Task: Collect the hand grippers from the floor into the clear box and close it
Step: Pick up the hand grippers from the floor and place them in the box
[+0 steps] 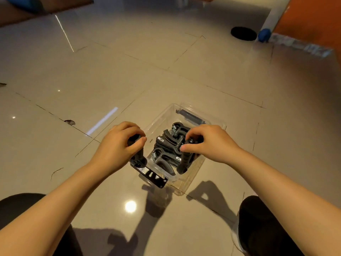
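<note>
We see both hands over the clear box (217, 124), which sits on the tiled floor (129, 71) between the person's knees. The left hand (116, 146) has its fingers (129, 126) curled round a black hand gripper (137, 157), held just at the box's left rim, its long axis running roughly from far to near with the knob end low, toward us. The right hand (206, 143) pinches another hand gripper (185, 161) with thumb and fingertips, already inside the box on its right side, handle pointing down and toward us. Between the two hands lies a pile of grippers (166, 145) in the box bottom, handles mostly diagonal. So the left-held gripper lies just left of the opening; we judge the coming move is a short shift right and down into the free gap near the left wall. A black latch piece (153, 175) sits at the near-left corner, close under the left hand; it may snag. Both forearms reach forward, wrists bent down. The lid (188, 113) seems to stand open at the far side; we cannot tell for sure.
</note>
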A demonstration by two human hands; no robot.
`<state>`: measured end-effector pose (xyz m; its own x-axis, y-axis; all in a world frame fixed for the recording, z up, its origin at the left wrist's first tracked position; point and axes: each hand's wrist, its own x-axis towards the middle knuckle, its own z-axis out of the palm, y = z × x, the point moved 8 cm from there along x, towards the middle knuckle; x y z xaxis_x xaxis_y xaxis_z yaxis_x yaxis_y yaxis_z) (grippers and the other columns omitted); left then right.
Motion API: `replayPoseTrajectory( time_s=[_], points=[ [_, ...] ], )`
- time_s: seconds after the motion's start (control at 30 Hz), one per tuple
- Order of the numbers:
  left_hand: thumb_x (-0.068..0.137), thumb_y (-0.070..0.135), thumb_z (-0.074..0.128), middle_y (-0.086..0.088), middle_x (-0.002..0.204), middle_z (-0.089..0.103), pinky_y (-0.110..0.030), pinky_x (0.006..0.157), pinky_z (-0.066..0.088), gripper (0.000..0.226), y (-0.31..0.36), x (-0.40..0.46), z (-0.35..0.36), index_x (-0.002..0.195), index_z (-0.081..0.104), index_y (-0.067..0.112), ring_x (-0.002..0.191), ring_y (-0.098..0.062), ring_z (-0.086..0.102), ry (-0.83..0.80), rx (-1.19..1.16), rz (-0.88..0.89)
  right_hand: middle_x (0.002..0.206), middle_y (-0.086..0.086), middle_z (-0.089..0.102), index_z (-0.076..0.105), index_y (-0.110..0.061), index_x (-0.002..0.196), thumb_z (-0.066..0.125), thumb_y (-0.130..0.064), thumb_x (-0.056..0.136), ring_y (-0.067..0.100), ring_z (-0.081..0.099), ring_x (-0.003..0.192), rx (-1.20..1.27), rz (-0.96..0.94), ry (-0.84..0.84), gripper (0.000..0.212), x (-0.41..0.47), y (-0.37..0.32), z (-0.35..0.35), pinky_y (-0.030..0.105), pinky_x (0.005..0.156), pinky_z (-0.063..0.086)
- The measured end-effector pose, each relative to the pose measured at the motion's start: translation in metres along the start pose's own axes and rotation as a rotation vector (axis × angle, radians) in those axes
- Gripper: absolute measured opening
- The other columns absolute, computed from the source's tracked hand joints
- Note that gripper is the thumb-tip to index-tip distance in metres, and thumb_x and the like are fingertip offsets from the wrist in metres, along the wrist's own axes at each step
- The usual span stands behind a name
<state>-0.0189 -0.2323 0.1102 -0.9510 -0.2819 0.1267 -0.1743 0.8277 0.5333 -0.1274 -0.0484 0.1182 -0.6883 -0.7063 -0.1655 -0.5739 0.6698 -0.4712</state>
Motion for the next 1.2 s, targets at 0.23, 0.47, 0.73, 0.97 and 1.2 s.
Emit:
replayPoseTrajectory(
  time_s=[0.23,0.47,0.73,0.97,1.2],
  points=[
    [0.082,0.059,0.035,0.010,0.103,0.057,-0.033,0.085,0.048,0.051,0.010,-0.029,0.016,0.103,0.066,0.024,0.099,-0.014,0.053,0.140,-0.001,-0.219,0.087,-0.009,0.061,0.064,-0.029,0.099,0.063,-0.061,0.076,0.011,0.056,0.078,-0.092,-0.189,-0.083,0.039,0.047,0.010,-0.017,0.025,0.059,0.040],
    [0.082,0.058,0.040,0.010,0.097,0.058,-0.035,0.082,0.047,0.043,0.054,-0.059,0.034,0.096,0.065,0.026,0.094,-0.013,0.053,0.362,0.009,-0.448,0.093,-0.005,0.062,0.062,-0.025,0.102,0.061,-0.062,0.079,0.017,0.058,0.084,-0.216,-0.411,-0.135,0.044,0.078,0.010,-0.038,0.029,0.068,0.044],
    [0.086,0.038,0.058,0.007,0.099,0.057,-0.020,0.076,0.042,0.028,0.130,-0.046,0.017,0.105,0.064,0.018,0.090,-0.009,0.050,0.509,0.065,-0.543,0.100,-0.002,0.066,0.061,-0.024,0.106,0.054,-0.067,0.079,0.017,0.060,0.085,-0.416,-0.725,-0.154,0.051,0.058,-0.006,-0.072,0.032,0.070,0.051],
    [0.084,0.045,0.059,0.003,0.100,0.062,-0.031,0.076,0.051,0.035,0.180,-0.033,-0.011,0.106,0.063,0.019,0.088,-0.013,0.055,0.566,0.225,-0.531,0.095,-0.003,0.063,0.060,-0.025,0.104,0.059,-0.067,0.075,0.017,0.053,0.081,-0.608,-0.913,-0.118,0.051,0.037,-0.031,-0.096,0.029,0.064,0.042],
    [0.078,0.033,0.072,0.008,0.093,0.056,-0.014,0.069,0.040,0.030,0.135,-0.051,0.018,0.102,0.065,0.017,0.091,-0.012,0.054,0.409,0.021,-0.771,0.085,-0.003,0.060,0.054,-0.018,0.102,0.049,-0.057,0.088,0.017,0.053,0.073,-0.913,-1.173,-0.179,0.042,0.044,-0.040,-0.073,0.026,0.058,0.039]
  ],
)
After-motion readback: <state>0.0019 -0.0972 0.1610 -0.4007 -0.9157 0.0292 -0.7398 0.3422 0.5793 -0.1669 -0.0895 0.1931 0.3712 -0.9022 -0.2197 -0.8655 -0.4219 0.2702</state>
